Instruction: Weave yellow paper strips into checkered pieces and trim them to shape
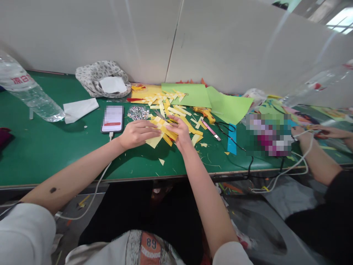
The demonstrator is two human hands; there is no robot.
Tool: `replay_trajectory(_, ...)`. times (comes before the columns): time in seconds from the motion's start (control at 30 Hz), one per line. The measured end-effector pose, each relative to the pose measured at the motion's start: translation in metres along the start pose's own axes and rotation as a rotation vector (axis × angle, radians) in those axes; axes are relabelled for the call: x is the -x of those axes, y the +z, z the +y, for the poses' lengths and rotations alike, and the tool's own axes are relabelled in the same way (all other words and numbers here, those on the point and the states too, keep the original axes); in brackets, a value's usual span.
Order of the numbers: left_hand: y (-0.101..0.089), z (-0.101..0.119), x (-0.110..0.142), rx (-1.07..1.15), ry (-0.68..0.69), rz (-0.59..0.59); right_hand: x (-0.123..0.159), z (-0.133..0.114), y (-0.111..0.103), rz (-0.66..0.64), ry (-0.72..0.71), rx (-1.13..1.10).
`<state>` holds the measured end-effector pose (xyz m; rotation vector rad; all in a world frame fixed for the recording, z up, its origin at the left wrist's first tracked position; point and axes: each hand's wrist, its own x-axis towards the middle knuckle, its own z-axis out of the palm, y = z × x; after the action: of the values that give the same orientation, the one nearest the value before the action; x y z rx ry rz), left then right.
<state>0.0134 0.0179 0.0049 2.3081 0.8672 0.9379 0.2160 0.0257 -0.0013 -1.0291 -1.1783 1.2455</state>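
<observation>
Both hands are on the yellow woven paper (163,128), which sits btwn them just over the near part of the green counter (82,158), roughly in front of the torso. Left hand (140,133) is on its left side, back of the hand up, fingers closed on the edge; thumb grip is hidden. Right hand (180,132) has its fingers curled round the opp. side, clamped on the same piece. Two-sided hold is prob. b/c strips this thin would slide or splay w/ only one side pinned.

What looks like scissors (160,115) lies at the far side of the paper, by the right fingers; can't tell if they're held or just resting there.

Loose yellow strips (179,110) are heaped right behind, prob. for a short reach. Glue gun (205,113) and pink cutter (211,130) lie to the right, likely so the right hand gets them w/o crossing over. Dish of beads (138,112) is just beyond the left hand, apart from the scraps, maybe so bits don't mix. Phone (112,119) lies flat to the left, screen up, w/ its charging cable (100,180) running off the near edge, prob. to clear the work area.
</observation>
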Motion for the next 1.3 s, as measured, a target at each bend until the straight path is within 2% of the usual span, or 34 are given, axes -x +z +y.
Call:
replay_trajectory(0.1, 0.003, 0.001, 0.001, 0.036, 0.031, 0.059, 0.000, -0.001, 0.000, 0.002, 0.043, -0.016)
replay_trajectory(0.17, 0.007, 0.003, 0.000, 0.077, -0.010, 0.202, -0.001, -0.002, 0.000, -0.002, 0.076, -0.067)
replay_trajectory(0.2, 0.009, 0.004, -0.002, 0.114, -0.068, 0.299, -0.002, -0.002, 0.000, 0.011, 0.080, -0.101)
replay_trajectory(0.27, 0.012, 0.002, -0.007, 0.244, -0.267, 0.489, -0.004, -0.002, 0.000, 0.057, 0.065, -0.151)
replay_trajectory(0.37, 0.012, -0.005, -0.016, 0.562, -0.514, 0.543, -0.005, 0.001, 0.001, 0.084, 0.024, -0.147)
replay_trajectory(0.5, 0.007, -0.011, -0.021, 0.693, -0.689, 0.410, -0.005, 0.005, 0.003, -0.038, 0.008, -0.097)
replay_trajectory(0.6, 0.005, -0.010, -0.020, 0.742, -0.732, 0.305, -0.003, 0.007, 0.004, -0.018, 0.009, -0.026)
replay_trajectory(0.7, 0.005, -0.008, -0.019, 0.704, -0.765, 0.256, -0.002, 0.008, 0.003, -0.012, -0.016, 0.070)
replay_trajectory(0.83, 0.004, -0.010, -0.019, 0.679, -0.775, 0.221, -0.002, 0.012, 0.001, -0.078, -0.059, 0.158)
replay_trajectory(0.97, 0.003, -0.013, -0.018, 0.685, -0.737, 0.179, -0.002, 0.014, 0.000, -0.100, -0.055, 0.164)
replay_trajectory(1.1, 0.001, -0.014, -0.018, 0.608, -0.760, 0.140, -0.001, 0.013, 0.001, -0.140, -0.055, 0.200)
replay_trajectory(1.3, -0.008, -0.013, -0.018, 0.494, -0.794, -0.032, 0.004, 0.007, 0.003, -0.206, -0.050, 0.368)
